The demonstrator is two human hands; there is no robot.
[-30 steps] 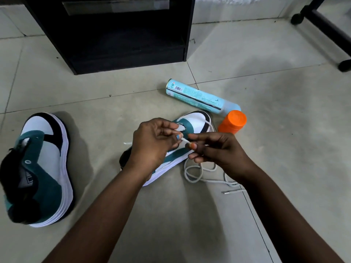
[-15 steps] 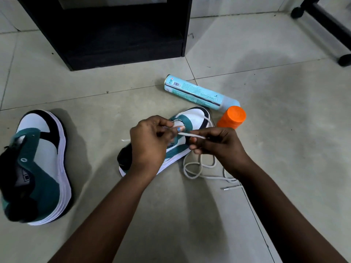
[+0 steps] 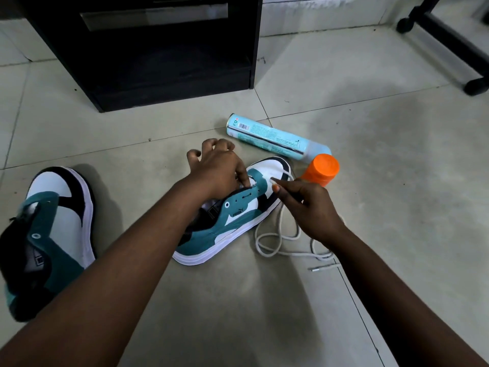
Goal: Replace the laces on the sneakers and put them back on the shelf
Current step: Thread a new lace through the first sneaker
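- Centre of frame: I've got the sneaker (image 3: 232,221) lying on the tiled floor (image 3: 370,181), toe pointing to the upper right, teal side panel and white sole facing me.
- Left hand (image 3: 217,168) is on the sneaker's eyelet strip; thumb and forefinger look pressed together at the top eyelets, other fingers splayed upward. I think it pinches the lace there, but the knuckles hide the contact.
- Right hand (image 3: 309,207) sits just right of the toe, fingers curled, thumb and forefinger nipping the white lace (image 3: 277,242) near its tip.
- The rest of that lace trails down in loose loops on the floor beside the sole, its far end lying free at lower right.
- Left edge of frame: the second sneaker (image 3: 45,234) lies on its own, well apart from the first.
- Above the hands: a pale blue spray can (image 3: 270,137) lies on its side, its orange cap (image 3: 321,169) near the sneaker's toe.
- Upper left: a black shelf unit (image 3: 148,49) stands on the floor.
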